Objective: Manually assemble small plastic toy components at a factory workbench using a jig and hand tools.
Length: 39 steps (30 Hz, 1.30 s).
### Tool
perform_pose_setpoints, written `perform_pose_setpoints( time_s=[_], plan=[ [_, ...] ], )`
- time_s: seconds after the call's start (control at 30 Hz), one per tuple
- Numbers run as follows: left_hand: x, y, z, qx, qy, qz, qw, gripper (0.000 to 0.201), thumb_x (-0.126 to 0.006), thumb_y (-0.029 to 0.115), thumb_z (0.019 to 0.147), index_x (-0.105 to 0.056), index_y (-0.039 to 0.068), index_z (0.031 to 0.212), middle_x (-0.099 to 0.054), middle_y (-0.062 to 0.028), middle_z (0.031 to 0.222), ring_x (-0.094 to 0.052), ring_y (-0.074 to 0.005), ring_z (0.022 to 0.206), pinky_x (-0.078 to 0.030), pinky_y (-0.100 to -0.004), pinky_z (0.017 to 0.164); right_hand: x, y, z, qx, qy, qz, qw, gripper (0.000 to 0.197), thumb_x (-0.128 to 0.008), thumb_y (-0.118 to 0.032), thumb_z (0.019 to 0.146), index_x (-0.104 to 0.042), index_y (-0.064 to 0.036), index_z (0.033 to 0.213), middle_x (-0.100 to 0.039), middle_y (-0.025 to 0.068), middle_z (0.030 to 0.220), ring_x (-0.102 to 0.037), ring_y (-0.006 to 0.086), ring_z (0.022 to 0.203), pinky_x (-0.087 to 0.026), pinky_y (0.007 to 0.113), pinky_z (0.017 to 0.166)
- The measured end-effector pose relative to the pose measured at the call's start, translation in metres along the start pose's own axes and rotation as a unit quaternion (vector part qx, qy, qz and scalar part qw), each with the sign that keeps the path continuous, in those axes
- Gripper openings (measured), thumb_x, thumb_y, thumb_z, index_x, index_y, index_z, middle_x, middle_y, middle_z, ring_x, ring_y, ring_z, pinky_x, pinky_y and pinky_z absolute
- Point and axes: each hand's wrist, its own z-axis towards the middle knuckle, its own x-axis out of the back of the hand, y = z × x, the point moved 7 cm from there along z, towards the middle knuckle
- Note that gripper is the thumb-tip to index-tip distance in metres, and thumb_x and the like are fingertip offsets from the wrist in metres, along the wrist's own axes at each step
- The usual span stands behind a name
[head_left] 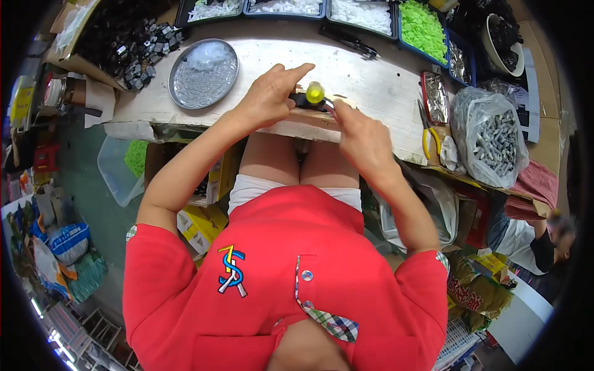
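Note:
My right hand [366, 137] is closed round the metal shaft of a hammer-like tool [315, 93] with a round, translucent yellow head. That head is over a small black part [302, 101] at the table's front edge. Across from it, my left hand [267, 96] has its thumb and curled fingers at the part's left end, while one finger stretches out to the right. The part is partly hidden by the yellow head, and its exact kind cannot be made out.
A round metal tray [179, 80] holds small clear pieces. Black and metal parts [148, 52] heap at the left. Trays of white pieces [362, 15] and green pieces [422, 31] line the back. Yellow-handled pliers [429, 139] lie near a plastic bag [489, 137] of grey metal parts.

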Motion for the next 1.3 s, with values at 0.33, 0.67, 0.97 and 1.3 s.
perform_pose_setpoints(
  time_s=[0.33, 0.67, 0.97, 1.3],
  plan=[
    [-0.004, 0.02, -0.052, -0.118, 0.248, 0.132, 0.952, 0.04, -0.057, -0.006, 0.064, -0.057, 0.003, 0.103, -0.058, -0.0088, 0.086, -0.053, -0.0255, 0.084, -0.037, -0.035, 0.075, 0.012, -0.002, 0.038, -0.011, -0.056, 0.094, 0.994, 0.016, -0.045, -0.018, 0.086, -0.053, -0.0077, 0.095, -0.059, 0.0226, 0.071, -0.055, 0.043, 0.068, -0.04, 0.051, 0.06],
    [-0.047, 0.041, -0.061, -0.194, 0.21, 0.154, 0.946, 0.03, -0.052, 0.008, 0.071, -0.059, 0.0, 0.099, -0.055, -0.0134, 0.112, -0.049, -0.0281, 0.11, -0.037, -0.0406, 0.09, 0.014, -0.022, 0.045, 0.035, 0.066, 0.165, 0.984, 0.015, -0.048, -0.02, 0.084, -0.051, -0.0056, 0.088, -0.058, 0.0211, 0.065, -0.057, 0.0408, 0.065, -0.043, 0.048, 0.057],
    [-0.017, 0.008, -0.02, -0.226, 0.085, 0.099, 0.965, 0.03, -0.063, 0.003, 0.067, -0.058, 0.005, 0.097, -0.054, -0.0103, 0.092, -0.051, -0.0259, 0.082, -0.04, -0.0353, 0.072, 0.028, 0.064, 0.004, -0.061, 0.174, -0.043, 0.982, 0.014, -0.047, -0.018, 0.087, -0.053, -0.0111, 0.098, -0.059, 0.0139, 0.071, -0.058, 0.0327, 0.063, -0.043, 0.044, 0.052],
    [-0.016, 0.012, 0.062, -0.308, 0.117, 0.225, 0.917, 0.02, -0.056, 0.008, 0.07, -0.057, 0.005, 0.089, -0.052, -0.0097, 0.091, -0.049, -0.0245, 0.088, -0.036, -0.0358, 0.077, 0.041, 0.094, 0.021, 0.012, 0.251, -0.085, 0.964, 0.021, -0.061, -0.01, 0.075, -0.06, -0.0092, 0.096, -0.055, 0.0092, 0.104, -0.05, 0.027, 0.094, -0.039, 0.039, 0.077]
  ],
)
